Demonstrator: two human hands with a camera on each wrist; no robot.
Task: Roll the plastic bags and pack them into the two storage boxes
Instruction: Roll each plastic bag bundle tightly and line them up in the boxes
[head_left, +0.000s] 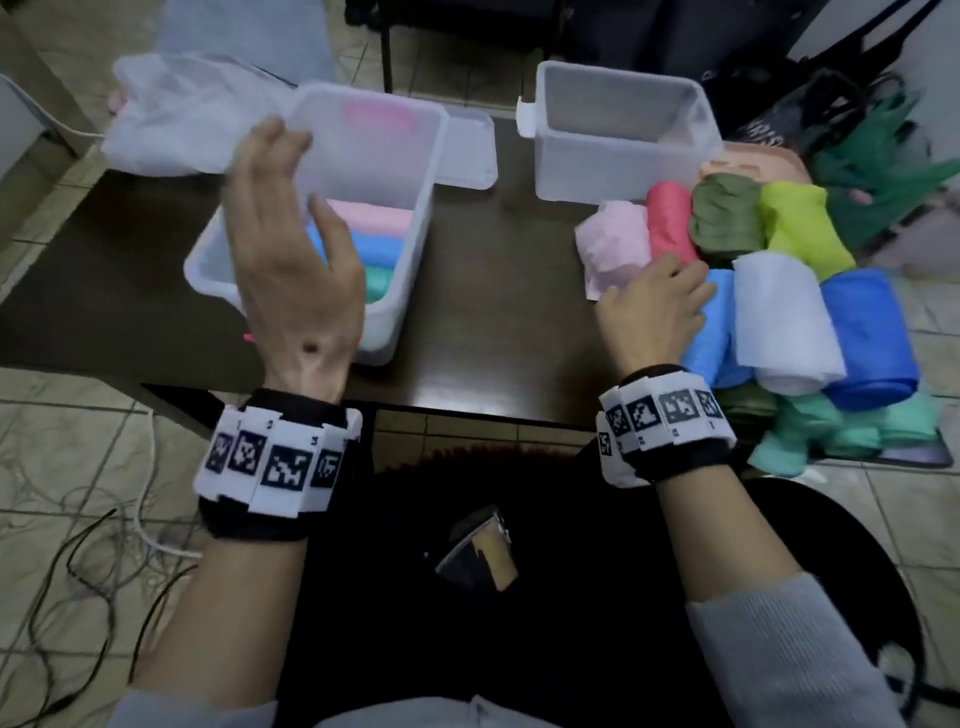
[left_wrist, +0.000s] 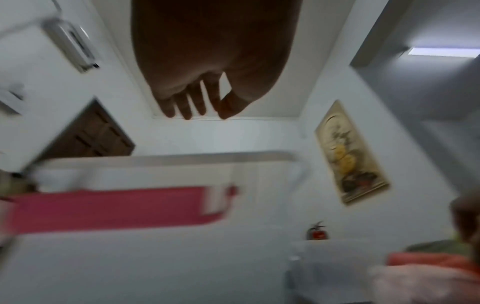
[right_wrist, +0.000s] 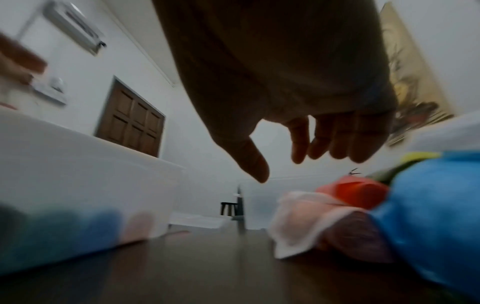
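Dim, flat indoor light throughout, coolest near a ceiling panel (left_wrist: 442, 52) glowing at the upper right of the left wrist view. Soft glare on the dark table (head_left: 498, 291). Strongly backlit in both wrist views, leaving the left hand (left_wrist: 207, 61) and right hand (right_wrist: 285, 82) near-silhouettes. Heavy motion smear across a pink lid (left_wrist: 111, 207) and box (right_wrist: 78, 185). Bowed, stretched edges everywhere. Slight softness in the head view.

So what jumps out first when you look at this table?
The heap of bright rolled bags at the table's right side, where the open right hand reaches. Then the two clear boxes: the left box holds pink, blue and green rolls under the open left hand; the right box looks empty.
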